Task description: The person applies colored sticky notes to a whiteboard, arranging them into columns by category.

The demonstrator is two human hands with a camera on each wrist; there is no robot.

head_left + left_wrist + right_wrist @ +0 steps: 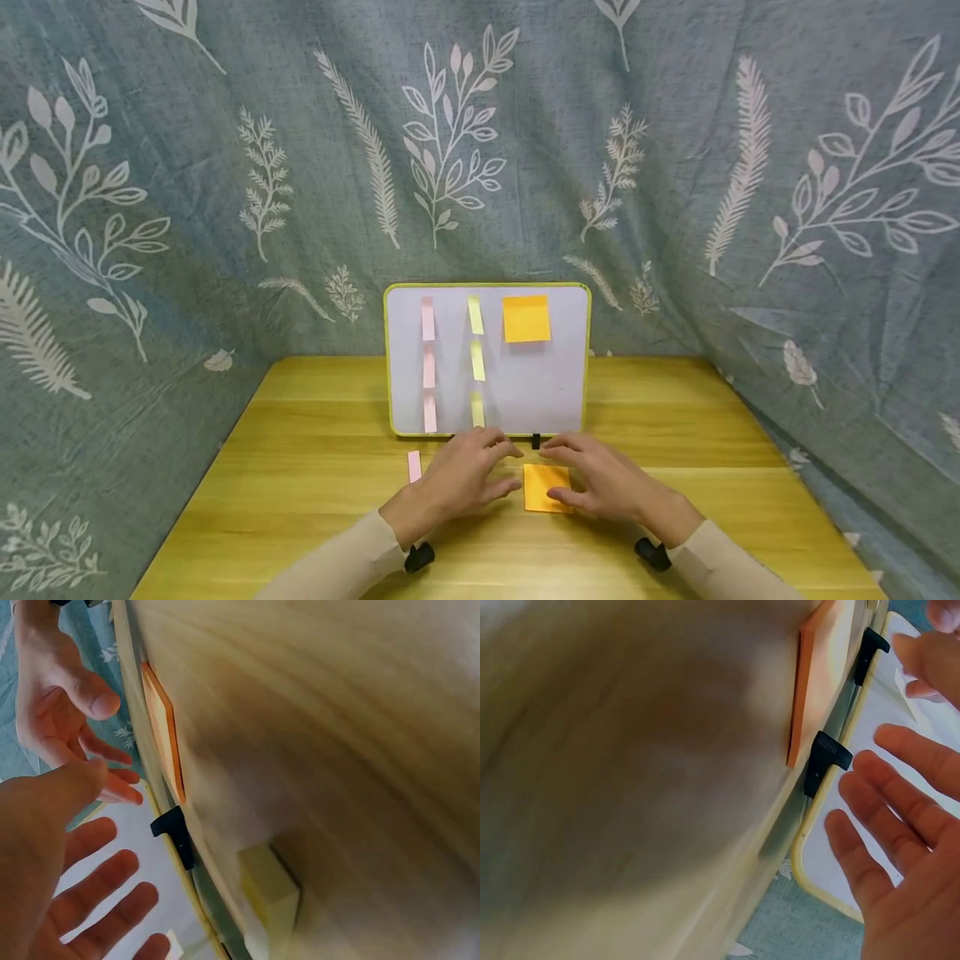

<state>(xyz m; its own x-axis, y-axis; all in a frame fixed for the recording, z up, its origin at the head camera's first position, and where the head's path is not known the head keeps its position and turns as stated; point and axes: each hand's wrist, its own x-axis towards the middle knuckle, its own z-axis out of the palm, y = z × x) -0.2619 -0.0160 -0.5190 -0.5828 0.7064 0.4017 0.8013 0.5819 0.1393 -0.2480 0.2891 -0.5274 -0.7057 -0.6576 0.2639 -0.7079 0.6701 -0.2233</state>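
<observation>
Over the table in front of the whiteboard, my left hand hovers with relaxed, slightly bent fingers and holds nothing. My right hand faces it, also holding nothing, its thumb above the orange sticky note pad. In the left wrist view the pad lies flat on the tabletop, apart from both hands. A yellow sticky note pad sits near my left hand; in the head view that hand hides it. Left of my left wrist lies a pink sticky note pad, partly covered.
A whiteboard with a yellow frame stands upright, held by black feet. On it are a column of pink strips, a column of yellow strips and one orange sticky note. Patterned cloth hangs behind and beside the table.
</observation>
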